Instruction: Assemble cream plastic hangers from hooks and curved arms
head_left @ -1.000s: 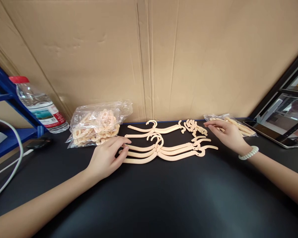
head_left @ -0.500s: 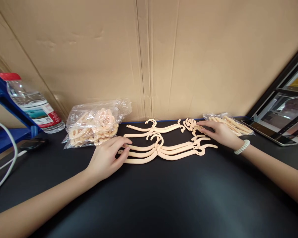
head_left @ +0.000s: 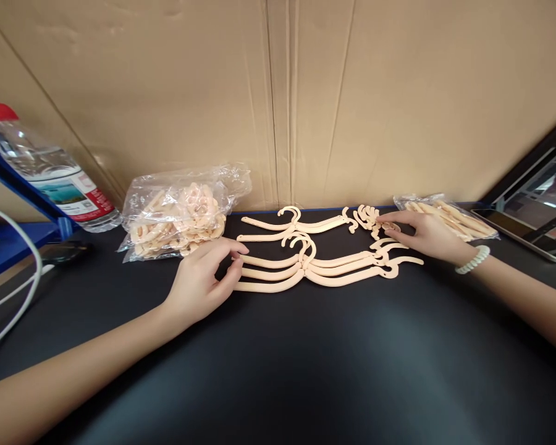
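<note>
Several pale peach plastic hangers (head_left: 278, 286) lie folded in a staggered row on the black tabletop, their hooks overlapping in the middle. At their left ends is my left hand (head_left: 208, 275), thumb and fingers curved and apart, with nothing visible between them. Two more hangers (head_left: 264, 237) rest behind. My right hand (head_left: 429, 233), with a pale beaded bracelet (head_left: 473, 259) at its wrist, reaches to a small pile of curved hook pieces (head_left: 366, 216). Its thumb and index finger are parted at the pile's right side. Loose hook pieces (head_left: 389, 272) lie by the hangers' right ends.
A clear bag of peach plastic parts (head_left: 176, 213) stands at the back left; another bag of long parts (head_left: 449, 216) lies back right. A water bottle (head_left: 60, 173), white cable (head_left: 37, 272) and black plug (head_left: 65, 252) are left. A dark-framed panel (head_left: 519, 228) leans right. Cardboard (head_left: 204, 93) walls the back.
The view has tilted and shifted, so everything appears slightly higher and the hangers farther right. Both hands stay in nearly the same places beside the hangers and the pile.
</note>
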A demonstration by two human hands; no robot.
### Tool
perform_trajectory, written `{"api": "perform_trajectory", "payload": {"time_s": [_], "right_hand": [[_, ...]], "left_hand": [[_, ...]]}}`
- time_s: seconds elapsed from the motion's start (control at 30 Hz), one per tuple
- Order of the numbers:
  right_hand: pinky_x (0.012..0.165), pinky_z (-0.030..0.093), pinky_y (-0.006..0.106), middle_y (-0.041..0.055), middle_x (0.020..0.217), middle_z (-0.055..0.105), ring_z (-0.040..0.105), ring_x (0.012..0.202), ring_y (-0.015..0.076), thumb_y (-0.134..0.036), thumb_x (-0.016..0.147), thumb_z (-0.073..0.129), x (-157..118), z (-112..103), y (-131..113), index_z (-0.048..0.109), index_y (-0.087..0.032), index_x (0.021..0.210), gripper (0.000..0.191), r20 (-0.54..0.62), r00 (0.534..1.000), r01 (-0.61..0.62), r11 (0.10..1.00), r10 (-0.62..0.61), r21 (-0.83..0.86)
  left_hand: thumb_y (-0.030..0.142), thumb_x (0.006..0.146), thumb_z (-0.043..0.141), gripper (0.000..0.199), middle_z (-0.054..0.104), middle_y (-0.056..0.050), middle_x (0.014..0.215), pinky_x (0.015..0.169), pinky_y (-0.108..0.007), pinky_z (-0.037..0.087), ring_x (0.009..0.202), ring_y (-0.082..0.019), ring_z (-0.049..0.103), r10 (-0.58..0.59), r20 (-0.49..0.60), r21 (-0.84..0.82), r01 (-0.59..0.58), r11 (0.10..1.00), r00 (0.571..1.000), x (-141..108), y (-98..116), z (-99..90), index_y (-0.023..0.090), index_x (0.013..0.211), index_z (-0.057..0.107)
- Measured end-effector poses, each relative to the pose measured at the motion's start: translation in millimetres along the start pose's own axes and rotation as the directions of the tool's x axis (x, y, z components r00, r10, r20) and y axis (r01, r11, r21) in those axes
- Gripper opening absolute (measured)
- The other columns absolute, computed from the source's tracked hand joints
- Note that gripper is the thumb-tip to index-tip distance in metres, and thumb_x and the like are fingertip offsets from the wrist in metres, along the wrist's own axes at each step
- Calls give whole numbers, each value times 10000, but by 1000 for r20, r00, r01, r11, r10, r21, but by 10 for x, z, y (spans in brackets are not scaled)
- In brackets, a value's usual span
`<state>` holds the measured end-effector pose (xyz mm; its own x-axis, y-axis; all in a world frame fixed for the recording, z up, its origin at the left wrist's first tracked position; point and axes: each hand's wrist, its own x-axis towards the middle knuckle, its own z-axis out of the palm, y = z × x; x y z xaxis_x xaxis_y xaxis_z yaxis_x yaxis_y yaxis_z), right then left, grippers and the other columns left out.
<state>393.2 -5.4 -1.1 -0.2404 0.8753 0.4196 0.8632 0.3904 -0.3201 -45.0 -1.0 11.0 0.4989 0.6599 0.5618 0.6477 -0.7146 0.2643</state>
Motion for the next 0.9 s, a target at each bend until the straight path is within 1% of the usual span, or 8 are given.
{"api": "perform_trajectory", "payload": {"time_s": [0.13,0.37,0.5,0.6,0.7,0.77,0.83,0.9], "right_hand": [[868,550,432,72,1098,711,659,997,285,-461,890,521,-2,12,9,707,-205,1096,378,-11,1000,-10,1000,10,3],[767,563,403,68,1019,728,667,917,261,-465,896,531,-18,23,-6,716,-217,1045,344,-46,999,19,1000,-18,23],[776,556,409,66,1034,725,663,919,258,-441,903,528,-10,43,1,721,-217,1003,312,-60,997,59,998,-57,33],[784,550,413,68,1017,729,661,907,257,-413,912,519,17,60,15,720,-208,992,298,-69,993,94,995,-93,18],[783,544,411,65,979,735,658,890,255,-393,916,523,44,71,28,721,-209,971,275,-85,987,137,991,-137,-1],[775,542,405,62,969,736,658,880,252,-383,922,524,52,73,31,719,-211,972,265,-96,982,160,987,-160,-6],[755,541,401,65,952,735,660,853,250,-379,924,528,49,72,27,718,-212,981,259,-120,979,165,986,-166,-15],[741,540,400,69,941,731,666,827,248,-376,925,534,40,72,18,715,-213,998,254,-173,973,149,988,-153,-33]], "left_hand": [[250,894,457,158,673,-44,920,804,-314,506,869,-189,643,10,-3,-6,-10,1000,1000,6,-16,9,201,981,579],[219,887,463,151,659,-43,908,795,-311,506,858,-187,639,29,-13,5,-29,1000,1000,7,6,2,194,993,568],[205,886,461,223,635,-70,1056,865,-327,501,970,-202,621,35,-6,13,-35,999,999,39,25,-9,191,1097,532],[225,897,448,290,598,-98,1200,933,-347,485,1104,-223,581,53,81,8,-54,998,995,150,30,17,181,1177,507],[242,901,423,356,584,-105,1250,947,-371,486,1123,-235,574,51,176,38,-59,998,983,342,39,93,169,1242,497],[223,882,432,347,609,-97,1215,981,-394,462,1128,-249,568,52,258,81,-75,994,965,483,46,162,163,1207,535],[198,869,444,320,639,-91,1130,935,-375,482,1060,-244,600,9,303,123,-49,991,953,606,48,231,155,1159,573],[183,863,464,248,651,-78,1029,875,-348,496,974,-231,624,-20,351,167,-42,985,936,700,40,291,164,1055,619]]}}
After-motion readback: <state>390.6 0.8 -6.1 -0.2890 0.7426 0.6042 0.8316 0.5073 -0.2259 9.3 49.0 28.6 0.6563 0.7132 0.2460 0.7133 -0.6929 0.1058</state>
